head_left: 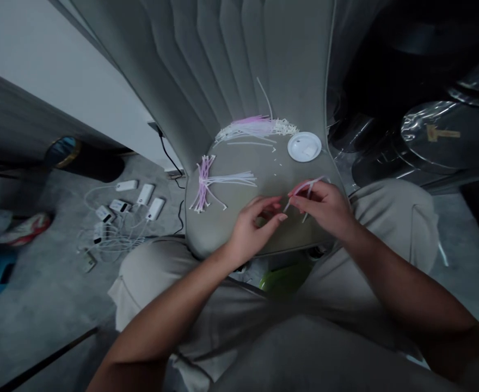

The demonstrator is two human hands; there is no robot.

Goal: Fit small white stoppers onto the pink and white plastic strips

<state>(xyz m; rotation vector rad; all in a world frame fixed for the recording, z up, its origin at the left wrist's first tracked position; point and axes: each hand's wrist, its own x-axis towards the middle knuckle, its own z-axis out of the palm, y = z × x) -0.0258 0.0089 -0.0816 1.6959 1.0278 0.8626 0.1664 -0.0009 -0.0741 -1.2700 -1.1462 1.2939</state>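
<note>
Over the front of the grey padded chair seat (239,218), my right hand (325,204) pinches thin pale flexible strips (311,182). One strip curves above the fingers and an end points down toward my other hand. My left hand (253,226) is beside that end, thumb and fingers apart, with nothing visible between them. Left of the hands lies a bundle of white and purple strips (227,178), with small white tips on some ends. Toward the backrest is a larger pile of similar strips (251,128). A small white dish (305,147) sits at the seat's right, holding something whitish.
Tiny white bits (278,161) are scattered on the seat. White power banks (145,194) with tangled cables lie on the floor at left, near a dark bin (96,163). Clear-lidded containers (439,133) stand at right. Something green (284,276) shows under the seat.
</note>
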